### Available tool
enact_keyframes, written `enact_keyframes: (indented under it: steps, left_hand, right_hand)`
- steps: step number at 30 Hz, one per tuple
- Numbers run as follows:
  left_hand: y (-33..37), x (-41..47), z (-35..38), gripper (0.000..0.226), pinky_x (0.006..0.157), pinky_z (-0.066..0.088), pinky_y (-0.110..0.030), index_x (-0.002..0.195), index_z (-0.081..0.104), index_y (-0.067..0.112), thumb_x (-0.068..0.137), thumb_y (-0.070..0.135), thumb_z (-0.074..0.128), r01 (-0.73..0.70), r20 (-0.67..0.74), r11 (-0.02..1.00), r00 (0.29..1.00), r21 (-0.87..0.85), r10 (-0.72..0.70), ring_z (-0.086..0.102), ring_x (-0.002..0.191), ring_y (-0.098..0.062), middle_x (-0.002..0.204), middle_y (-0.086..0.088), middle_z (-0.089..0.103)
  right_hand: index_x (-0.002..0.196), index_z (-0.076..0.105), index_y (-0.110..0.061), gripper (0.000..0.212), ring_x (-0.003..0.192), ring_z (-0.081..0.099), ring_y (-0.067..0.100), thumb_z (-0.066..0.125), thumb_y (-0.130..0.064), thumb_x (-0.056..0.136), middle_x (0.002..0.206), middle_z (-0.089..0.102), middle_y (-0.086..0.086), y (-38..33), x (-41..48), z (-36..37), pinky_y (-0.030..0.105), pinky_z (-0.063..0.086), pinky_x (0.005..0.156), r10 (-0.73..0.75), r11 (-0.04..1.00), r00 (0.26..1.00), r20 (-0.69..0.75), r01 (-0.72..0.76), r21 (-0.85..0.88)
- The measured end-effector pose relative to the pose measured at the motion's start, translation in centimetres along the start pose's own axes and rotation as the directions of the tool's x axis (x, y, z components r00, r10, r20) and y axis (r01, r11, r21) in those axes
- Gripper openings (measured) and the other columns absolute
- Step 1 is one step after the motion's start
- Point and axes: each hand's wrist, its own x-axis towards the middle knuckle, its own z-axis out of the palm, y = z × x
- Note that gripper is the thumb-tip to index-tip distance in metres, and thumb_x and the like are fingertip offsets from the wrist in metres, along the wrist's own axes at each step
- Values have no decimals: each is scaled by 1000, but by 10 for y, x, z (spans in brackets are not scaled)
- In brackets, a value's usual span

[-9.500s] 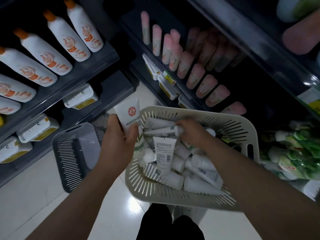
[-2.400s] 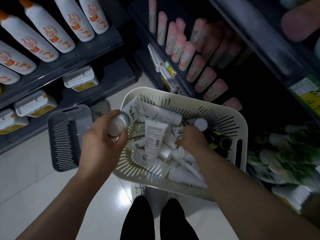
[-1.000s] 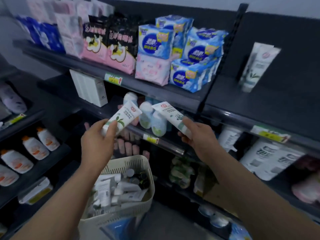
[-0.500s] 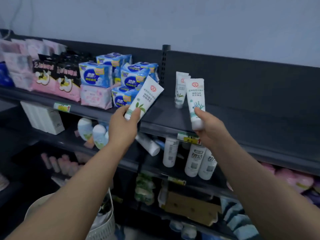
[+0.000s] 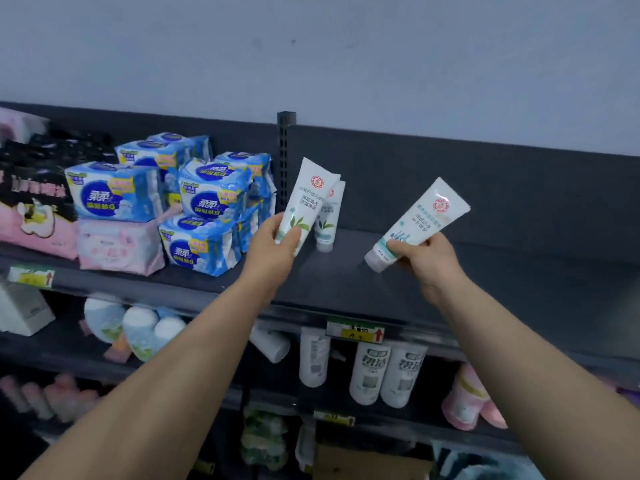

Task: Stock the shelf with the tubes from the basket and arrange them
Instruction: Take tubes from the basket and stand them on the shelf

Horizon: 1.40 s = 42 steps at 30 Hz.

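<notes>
Up on the top shelf (image 5: 519, 271), right of the slotted upright, there's a wide bare stretch of dark board, and both hands are over it with one tube each. The left hand (image 5: 277, 244) grips the leaf tube (image 5: 301, 202) round its lower end, cap down and crimp up. It sits just in front of the shelved tubes (image 5: 327, 220), which already stand on their caps against the back panel. My guess is it's held upright like that so it can drop straight in beside them, label facing out.

The right hand (image 5: 426, 258) pinches the second tube (image 5: 419, 220) near its cap, tilted with the crimp end up to the right. It's well apart from the others, so probably waiting its turn. The basket isn't in view.

Writing-wise, both tubes are white with a round red emblem near the crimp and columns of Chinese characters I can't make out. The left one has a green leaf sprig, the right a teal plant-ish motif, so maybe two variants to keep grouped. The blue packs (image 5: 207, 199) next door have white Chinese lettering on a dark blue oval. The price tag (image 5: 355, 332) on the shelf edge is yellow-green with a red arrow, its digits too blurry.
</notes>
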Motion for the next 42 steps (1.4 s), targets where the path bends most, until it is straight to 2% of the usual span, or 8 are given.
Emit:
enact_keyframes:
  steps: [5,10,17,25,28,36,39,42]
  left_hand:
    - [-14,43,6,30,71,52,-26,117,46,14,91,7,58,100,103,984,991,-146,-85,63,96,-16,112,-4,65]
    - [-28,76,14,33,70,53,-14,116,52,9,86,0,63,38,281,992,960,-120,-3,65,93,-11,106,0,68]
    - [-53,112,26,39,92,52,-32,110,61,15,77,1,74,-44,426,995,905,93,0,66,99,-12,109,0,69]
    - [-60,130,33,36,90,52,-30,110,62,11,77,-1,72,-75,480,987,877,142,-2,66,96,-12,107,-2,70]
    - [-62,130,32,38,80,51,-16,111,60,11,78,-2,72,-83,488,987,873,141,4,64,90,-1,105,1,69]
    - [-57,125,25,40,92,49,-25,118,58,13,81,5,70,-159,489,965,871,211,37,63,99,-7,113,1,67]
    - [-50,121,14,41,99,46,-32,127,52,16,88,13,62,-273,461,898,882,344,92,59,110,-11,123,0,62]
    - [-38,113,2,45,101,42,-40,137,42,16,94,24,51,-403,436,660,891,634,126,50,120,-24,132,-7,51]
  right_hand:
    - [110,57,-13,44,98,67,22,75,1,73,109,69,5,0,37,10,46,54,91,-16,995,1000,-23,13,-103]
    - [109,58,-14,42,94,68,18,75,2,73,103,69,1,0,56,19,42,55,90,-44,977,999,-13,41,-209]
    - [108,58,-16,43,95,67,17,77,-1,73,104,69,0,8,72,30,38,55,87,-47,940,999,-1,44,-340]
    - [105,59,-18,44,94,67,18,78,0,70,104,70,1,12,81,35,42,54,90,-17,910,1000,19,24,-413]
    - [108,59,-16,44,95,67,17,77,0,71,107,70,1,12,79,36,37,54,88,-16,902,999,32,28,-432]
    - [113,57,-16,44,83,58,0,76,-2,75,102,65,-5,12,62,46,12,42,64,-21,852,994,110,75,-517]
    - [111,57,-17,43,77,56,-8,75,-1,75,97,65,-9,16,55,53,7,42,59,-37,836,987,158,117,-536]
    - [105,58,-22,42,76,57,-9,75,0,74,90,65,-14,21,48,62,5,41,58,-42,834,979,201,146,-533]
